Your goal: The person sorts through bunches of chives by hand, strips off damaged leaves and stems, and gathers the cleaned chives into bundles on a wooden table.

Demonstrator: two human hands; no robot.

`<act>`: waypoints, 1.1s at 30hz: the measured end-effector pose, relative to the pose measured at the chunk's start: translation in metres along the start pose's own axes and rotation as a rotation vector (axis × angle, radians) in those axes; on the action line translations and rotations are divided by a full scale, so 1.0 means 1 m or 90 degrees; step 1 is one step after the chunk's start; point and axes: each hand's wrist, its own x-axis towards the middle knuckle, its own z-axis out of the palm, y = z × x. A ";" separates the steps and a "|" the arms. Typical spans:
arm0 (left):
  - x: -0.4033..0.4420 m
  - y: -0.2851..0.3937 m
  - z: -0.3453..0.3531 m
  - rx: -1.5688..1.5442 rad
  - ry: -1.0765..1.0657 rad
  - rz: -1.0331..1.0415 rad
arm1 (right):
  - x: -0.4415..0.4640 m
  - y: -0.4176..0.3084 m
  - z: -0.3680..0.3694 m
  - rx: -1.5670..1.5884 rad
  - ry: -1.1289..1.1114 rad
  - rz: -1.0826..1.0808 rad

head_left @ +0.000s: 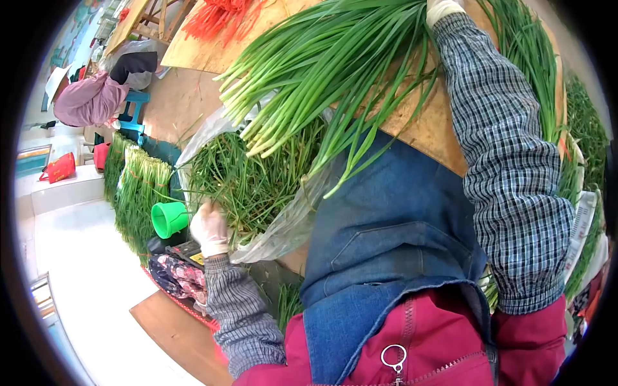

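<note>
Greens lie in a loose sheaf at 12 o'clock on the wooden board, their pale stalk ends reaching past its edge toward 11 o'clock, above the plastic bag full of cut leaves. A few long blades hang over the near edge onto our denim apron. That edge slants from the bag toward 2 o'clock, close against our lap. Wood shows between the sheaf and our right sleeve, giving a narrow gap; beyond the sleeve, a second pile of greens runs along the far rim at 2 o'clock. Toward 8 o'clock our left arm has less room, with the bag on one side and a green bucket near the wrist.

Our gloved left hand, at 8 o'clock, is at the bag's rim with fingers bent; we cannot tell whether they pinch the plastic. Our right hand, at 1 o'clock, is beside the leaves, but the top of the view cuts off its fingers, so we cannot tell how far open it is or what it holds. The sheaf's leafy end is cut off there too. At 10 o'clock, a bent person in pink has both hands hard to make out.
</note>
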 end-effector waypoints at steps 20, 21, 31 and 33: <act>-0.013 0.044 0.003 -0.346 0.003 -0.024 | -0.012 -0.037 -0.030 0.428 0.013 0.286; -0.009 0.023 0.009 -0.121 0.010 0.072 | -0.012 -0.037 -0.030 0.346 0.006 0.250; -0.003 0.158 -0.019 -0.945 -0.548 -0.022 | -0.025 -0.057 -0.044 0.323 0.017 0.299; -0.004 0.160 -0.013 -1.075 -0.500 -0.110 | -0.014 -0.031 -0.027 -0.150 0.001 0.065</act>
